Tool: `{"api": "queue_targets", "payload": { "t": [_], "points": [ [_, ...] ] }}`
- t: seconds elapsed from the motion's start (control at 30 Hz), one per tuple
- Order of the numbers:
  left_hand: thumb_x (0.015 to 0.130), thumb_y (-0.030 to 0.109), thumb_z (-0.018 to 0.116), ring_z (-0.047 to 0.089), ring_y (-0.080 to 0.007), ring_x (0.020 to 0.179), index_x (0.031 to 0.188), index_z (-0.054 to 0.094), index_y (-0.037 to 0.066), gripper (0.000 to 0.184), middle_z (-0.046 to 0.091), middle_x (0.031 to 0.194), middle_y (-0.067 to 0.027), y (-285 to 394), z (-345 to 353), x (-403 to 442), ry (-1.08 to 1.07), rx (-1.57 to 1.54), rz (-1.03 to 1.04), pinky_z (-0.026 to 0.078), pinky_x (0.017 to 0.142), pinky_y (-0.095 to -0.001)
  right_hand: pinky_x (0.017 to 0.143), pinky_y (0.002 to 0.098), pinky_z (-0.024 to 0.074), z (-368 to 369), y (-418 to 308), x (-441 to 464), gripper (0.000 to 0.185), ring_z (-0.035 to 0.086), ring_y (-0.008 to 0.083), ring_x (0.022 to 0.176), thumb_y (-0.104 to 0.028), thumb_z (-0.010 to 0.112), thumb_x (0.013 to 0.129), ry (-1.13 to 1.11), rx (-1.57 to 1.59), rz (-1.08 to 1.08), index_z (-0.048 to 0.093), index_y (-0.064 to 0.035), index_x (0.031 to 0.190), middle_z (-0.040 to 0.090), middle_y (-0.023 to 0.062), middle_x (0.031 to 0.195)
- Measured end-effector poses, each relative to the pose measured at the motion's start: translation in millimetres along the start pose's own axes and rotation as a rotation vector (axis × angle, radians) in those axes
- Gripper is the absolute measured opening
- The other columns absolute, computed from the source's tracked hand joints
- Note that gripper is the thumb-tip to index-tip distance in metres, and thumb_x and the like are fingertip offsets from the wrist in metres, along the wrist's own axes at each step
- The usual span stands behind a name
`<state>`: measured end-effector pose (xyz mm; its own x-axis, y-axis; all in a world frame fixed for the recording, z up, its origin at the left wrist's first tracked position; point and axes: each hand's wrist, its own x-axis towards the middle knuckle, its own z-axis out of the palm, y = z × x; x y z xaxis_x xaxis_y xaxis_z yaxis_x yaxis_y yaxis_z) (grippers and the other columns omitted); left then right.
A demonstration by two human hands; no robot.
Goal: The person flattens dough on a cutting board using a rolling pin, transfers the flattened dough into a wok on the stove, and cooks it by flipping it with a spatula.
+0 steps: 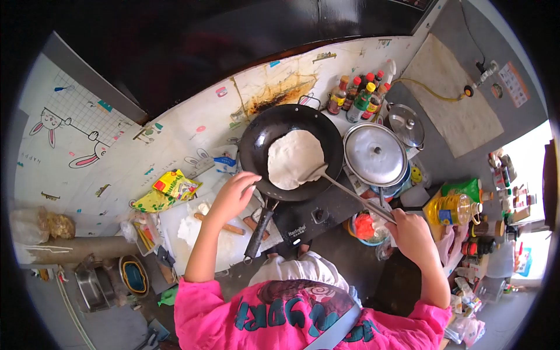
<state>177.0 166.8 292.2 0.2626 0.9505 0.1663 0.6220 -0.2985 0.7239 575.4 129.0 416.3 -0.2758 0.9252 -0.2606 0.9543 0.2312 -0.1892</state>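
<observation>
- Right hand (410, 233): fingers wrapped around the spatula (356, 195) handle.
- Left hand (235, 195): grasping nothing, fingers partly curled, at the left rim of the wok (255, 140); contact cannot be determined.
- Spatula blade: at the flatbread's lower-right edge.
- Flatbread (294, 156): inside the wok, toward its near rim.
- Lidded pot (376, 150): just beside the wok's right rim.

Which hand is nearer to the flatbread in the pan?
Left. The left hand is at the left side of the pan, close to the flatbread; the right hand is farther off, gripping the spatula by its handle.
</observation>
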Motion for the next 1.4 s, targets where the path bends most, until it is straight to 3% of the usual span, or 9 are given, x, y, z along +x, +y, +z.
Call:
{"api": "queue_targets", "payload": {
  "t": [0.1,0.17,0.4,0.63,0.77,0.8,1.1,1.3,1.4],
  "points": [
    [0.087,0.003,0.054,0.059,-0.0297,0.099,0.108,0.06,0.001,0.022,0.06,0.107,-0.0137,3,-8,-36,0.114,-0.055,-0.083,0.047,0.086,-0.0351,0.048,0.0375,0.0437,52,31,-9,0.021,0.06,0.0257,0.057,-0.015,0.056,0.09,0.175,0.523,-0.074,0.05,-0.0054,0.109,0.058,0.0139,0.064],
    [0.088,0.002,0.053,0.06,-0.0298,0.097,0.107,0.061,0.001,0.021,0.061,0.104,-0.014,3,-8,-57,0.182,-0.075,-0.132,0.047,0.085,-0.0352,0.042,0.0268,0.0352,68,14,-12,0.015,0.047,0.0122,0.05,-0.017,0.05,0.095,-0.249,1.342,0.381,0.05,-0.0065,0.106,0.048,0.0022,0.061],
    [0.088,0.001,0.054,0.061,-0.0289,0.092,0.104,0.061,-0.002,0.018,0.062,0.101,-0.0149,-11,14,-107,0.266,-0.205,-0.191,0.048,0.082,-0.0338,0.037,0.0217,0.0272,111,-25,8,0.017,0.036,0.0063,0.045,-0.022,0.047,0.098,-0.37,1.677,0.295,0.048,-0.0045,0.099,0.039,-0.0027,0.063],
    [0.088,0.001,0.056,0.063,-0.0273,0.086,0.099,0.062,-0.002,0.014,0.063,0.096,-0.0143,-16,26,-144,0.298,-0.257,-0.267,0.05,0.077,-0.0332,0.039,0.02,0.0265,111,-43,12,0.015,0.038,0.0055,0.048,-0.019,0.048,0.098,-0.249,1.398,0.335,0.05,-0.0069,0.105,0.039,-0.0049,0.063],
    [0.087,0.003,0.057,0.062,-0.0279,0.084,0.095,0.062,-0.003,0.011,0.063,0.094,-0.0144,-27,32,-161,0.356,-0.191,-0.22,0.05,0.075,-0.0331,0.049,0.0358,0.04,104,-34,10,0.022,0.054,0.0261,0.053,-0.022,0.057,0.091,0.167,0.542,-0.012,0.055,0.0006,0.09,0.054,0.0149,0.062],
    [0.087,0.004,0.057,0.062,-0.0281,0.084,0.094,0.062,-0.003,0.01,0.063,0.094,-0.0144,-28,33,-165,0.366,-0.186,-0.218,0.05,0.075,-0.0331,0.058,0.0412,0.0437,83,-44,5,0.026,0.059,0.0363,0.062,-0.022,0.06,0.087,0.081,0.528,0.105,0.057,0.0033,0.089,0.056,0.0235,0.069],
    [0.087,0.004,0.057,0.062,-0.0287,0.084,0.092,0.06,-0.003,0.01,0.063,0.093,-0.0146,-32,43,-170,0.358,-0.296,-0.327,0.049,0.074,-0.033,0.066,0.0418,0.0457,91,-45,0,0.026,0.061,0.0407,0.078,-0.021,0.061,0.086,-0.024,0.408,-0.018,0.057,0.0011,0.099,0.06,0.0222,0.079],
    [0.087,0.003,0.055,0.062,-0.0287,0.085,0.094,0.06,-0.003,0.011,0.063,0.094,-0.0149,-34,43,-169,0.346,-0.298,-0.314,0.049,0.076,-0.0332,0.055,0.0361,0.0458,119,-39,6,0.03,0.062,0.024,0.061,-0.016,0.068,0.082,-0.013,0.708,0.21,0.052,0.0022,0.099,0.061,0.017,0.073],
    [0.087,0.003,0.054,0.062,-0.0288,0.086,0.094,0.06,-0.003,0.011,0.063,0.094,-0.0152,-33,44,-171,0.341,-0.334,-0.335,0.049,0.077,-0.0333,0.047,0.0315,0.043,121,-32,10,0.03,0.055,0.0143,0.052,-0.017,0.069,0.082,0.229,0.57,0.058,0.049,0.0018,0.095,0.058,0.0102,0.068]
  ]
}}
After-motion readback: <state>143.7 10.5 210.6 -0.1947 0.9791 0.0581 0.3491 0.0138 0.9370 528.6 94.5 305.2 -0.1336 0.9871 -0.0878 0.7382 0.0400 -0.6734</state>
